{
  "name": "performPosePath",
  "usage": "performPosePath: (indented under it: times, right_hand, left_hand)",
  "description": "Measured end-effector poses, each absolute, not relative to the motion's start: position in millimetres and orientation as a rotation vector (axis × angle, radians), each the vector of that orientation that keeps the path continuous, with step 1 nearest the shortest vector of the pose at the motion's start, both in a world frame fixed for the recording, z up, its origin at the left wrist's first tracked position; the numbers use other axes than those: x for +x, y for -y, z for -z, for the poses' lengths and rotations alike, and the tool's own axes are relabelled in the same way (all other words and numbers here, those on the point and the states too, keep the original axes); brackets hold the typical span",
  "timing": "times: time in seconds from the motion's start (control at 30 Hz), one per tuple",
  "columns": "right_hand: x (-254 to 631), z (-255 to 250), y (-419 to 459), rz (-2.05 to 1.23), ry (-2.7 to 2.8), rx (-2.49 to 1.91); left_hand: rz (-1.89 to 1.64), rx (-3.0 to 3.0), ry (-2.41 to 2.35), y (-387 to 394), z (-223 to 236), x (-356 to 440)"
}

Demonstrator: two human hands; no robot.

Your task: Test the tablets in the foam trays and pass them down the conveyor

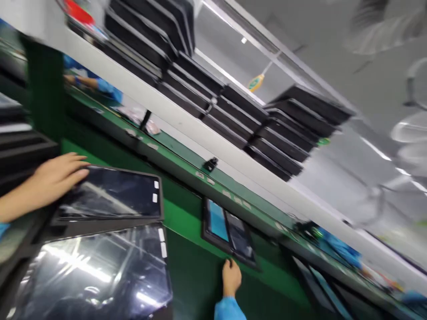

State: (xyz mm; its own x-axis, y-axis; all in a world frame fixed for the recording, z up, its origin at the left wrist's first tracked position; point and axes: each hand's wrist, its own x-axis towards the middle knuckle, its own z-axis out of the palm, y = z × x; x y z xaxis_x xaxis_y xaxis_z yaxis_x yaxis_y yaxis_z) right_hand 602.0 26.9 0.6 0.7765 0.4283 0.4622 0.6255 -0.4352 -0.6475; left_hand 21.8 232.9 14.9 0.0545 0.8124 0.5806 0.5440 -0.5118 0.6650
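My left hand [56, 180] rests with its fingers stretched out over the left corner of a dark glossy screen panel [115, 193] in a black tray. White labels mark that panel's right end. Below it lies a larger glossy panel [100, 271], reflecting the ceiling lights and also bearing white labels. My right hand [231, 276] is curled closed beside the near edge of a black tray [213, 242]. This tray holds a blue-faced panel [218, 221] and a dark panel [239, 235]. What the right fingers hold, if anything, is hidden.
A white shelf [187, 118] carries stacks of black trays [230, 109] above the green bench [193, 271]. More black trays [23, 146] are piled at far left. Other people's blue sleeves [340, 249] show behind the bench. More panels [320, 286] lie at right.
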Motion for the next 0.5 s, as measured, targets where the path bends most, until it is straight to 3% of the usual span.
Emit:
performPosePath:
  times: [0.23,0.33,0.5]
  right_hand:
    - [490,16,-73,-0.045,1.02,-1.82]
    - [425,-25,-81,-0.189,1.259,-1.683]
    - [312,-114,-93,-0.566,2.221,-1.324]
  left_hand:
    - [-1.161,2.237,-1.506,-271,-13,0]
    - [-1.103,2.246,-1.527,-282,-12,3]
    - [-1.138,2.176,-1.501,-289,-7,0]
